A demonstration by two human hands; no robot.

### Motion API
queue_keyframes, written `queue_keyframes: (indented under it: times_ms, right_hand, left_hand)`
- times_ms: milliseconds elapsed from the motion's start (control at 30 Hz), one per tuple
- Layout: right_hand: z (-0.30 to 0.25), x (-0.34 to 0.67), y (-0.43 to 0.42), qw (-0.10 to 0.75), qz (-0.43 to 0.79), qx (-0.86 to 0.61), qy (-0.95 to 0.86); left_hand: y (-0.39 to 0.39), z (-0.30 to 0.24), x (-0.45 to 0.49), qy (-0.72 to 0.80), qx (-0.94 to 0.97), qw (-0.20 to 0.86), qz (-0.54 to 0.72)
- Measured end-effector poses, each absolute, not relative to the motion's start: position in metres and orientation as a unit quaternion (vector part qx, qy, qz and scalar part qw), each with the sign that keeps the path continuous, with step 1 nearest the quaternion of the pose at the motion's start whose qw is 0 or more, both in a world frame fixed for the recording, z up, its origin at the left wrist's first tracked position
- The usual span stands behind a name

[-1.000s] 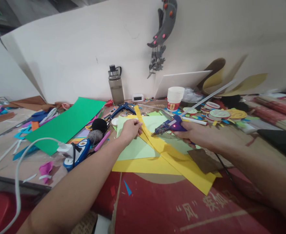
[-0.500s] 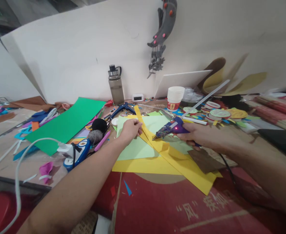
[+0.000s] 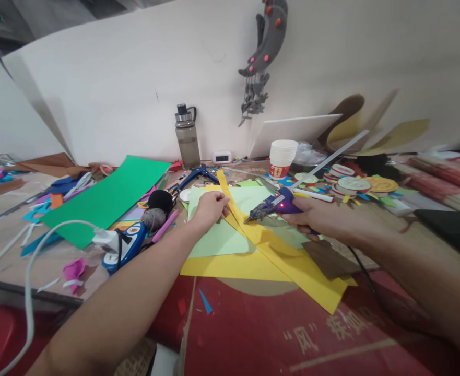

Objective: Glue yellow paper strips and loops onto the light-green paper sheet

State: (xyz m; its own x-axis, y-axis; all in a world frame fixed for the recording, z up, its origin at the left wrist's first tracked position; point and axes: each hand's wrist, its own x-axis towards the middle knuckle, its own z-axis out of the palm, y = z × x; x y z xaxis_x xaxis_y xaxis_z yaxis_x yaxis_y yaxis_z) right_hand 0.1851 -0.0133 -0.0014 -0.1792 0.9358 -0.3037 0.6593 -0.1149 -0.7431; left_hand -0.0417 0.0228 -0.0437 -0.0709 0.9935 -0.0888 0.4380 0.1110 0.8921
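Observation:
My right hand [image 3: 308,215] is closed round the handle of a blue-purple glue gun [image 3: 272,204] with a red light lit and a long glue stick out of its back. Its nozzle points down at a yellow paper strip [image 3: 276,249], folded and lying slantwise. My left hand [image 3: 213,206] pinches the strip's edge near its upper end. Beneath lie pale green sheets [image 3: 216,243] and a yellow sheet [image 3: 222,266]. Whether the nozzle touches the strip I cannot tell.
A large green sheet [image 3: 108,196], black yarn ball [image 3: 160,200] and blue-white power strip [image 3: 126,248] lie left. Behind stand a water bottle [image 3: 188,141], small clock [image 3: 222,157] and stacked paper cups [image 3: 282,158]. Round decorated pieces [image 3: 353,185] lie right; a red board [image 3: 253,324] lies in front.
The glue gun's nozzle has shifted very slightly left along the yellow strip. My left hand keeps its pinch in the same place.

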Motion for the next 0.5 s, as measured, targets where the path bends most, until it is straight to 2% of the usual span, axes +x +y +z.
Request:
queue_keyframes:
  times_ms: [233, 500]
  right_hand:
    - [-0.016, 0.166, -0.002, 0.197, 0.405, -0.624, -0.638]
    - [-0.003, 0.187, -0.013, 0.158, 0.413, -0.616, -0.652]
  left_hand:
    - [0.022, -0.044, -0.041, 0.639, 0.557, 0.386, 0.364]
    - [0.023, -0.043, -0.041, 0.637, 0.564, 0.378, 0.364]
